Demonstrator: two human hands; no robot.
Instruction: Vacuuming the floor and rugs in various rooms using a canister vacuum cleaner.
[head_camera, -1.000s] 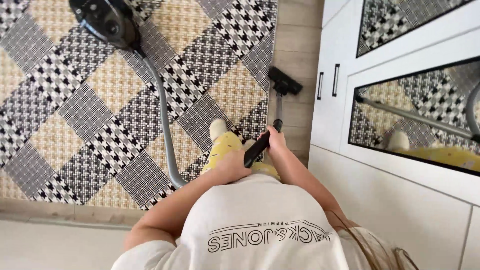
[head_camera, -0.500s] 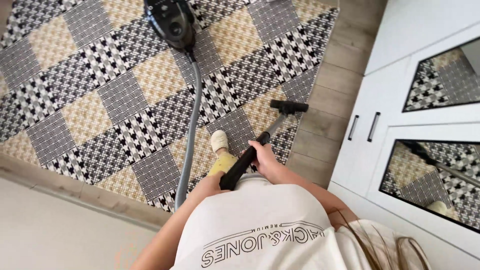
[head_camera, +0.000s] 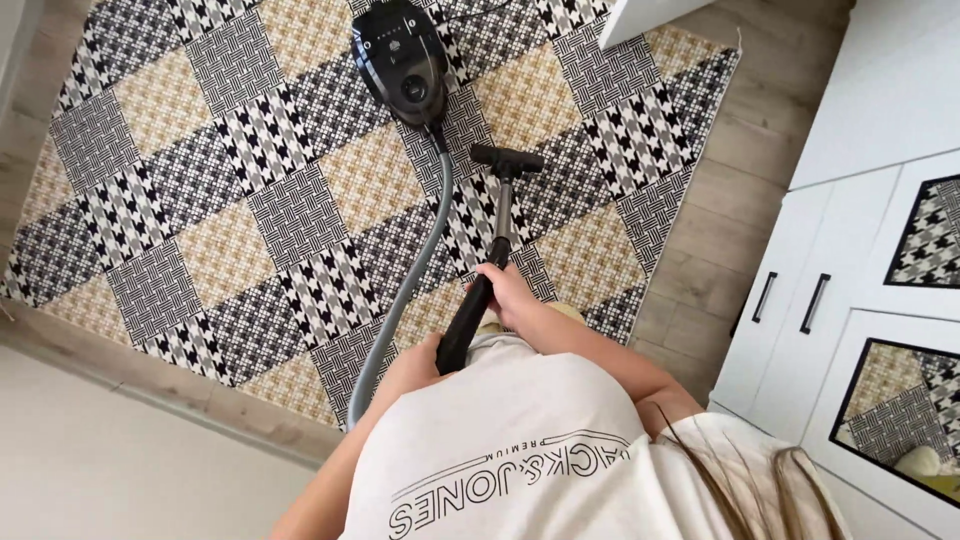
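Both hands, right hand (head_camera: 507, 295) and left hand (head_camera: 415, 362), grip the vacuum wand (head_camera: 478, 300) mid-pass (floor head (head_camera: 507, 159) at twelve o'clock), needing steady pushes across the rug (head_camera: 240, 200).

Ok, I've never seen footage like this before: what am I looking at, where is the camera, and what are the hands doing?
The camera sits on a person's head and looks straight down, so you see their pale shirt at the bottom and the floor beyond. There is no machine arm here, only two bare hands. The right hand grips the black vacuum wand higher up; the left hand is at its lower end. The wand leads to a brush head resting on a checked rug. A grey hose runs to the black vacuum cleaner standing on the rug. White cupboards stand to the right.
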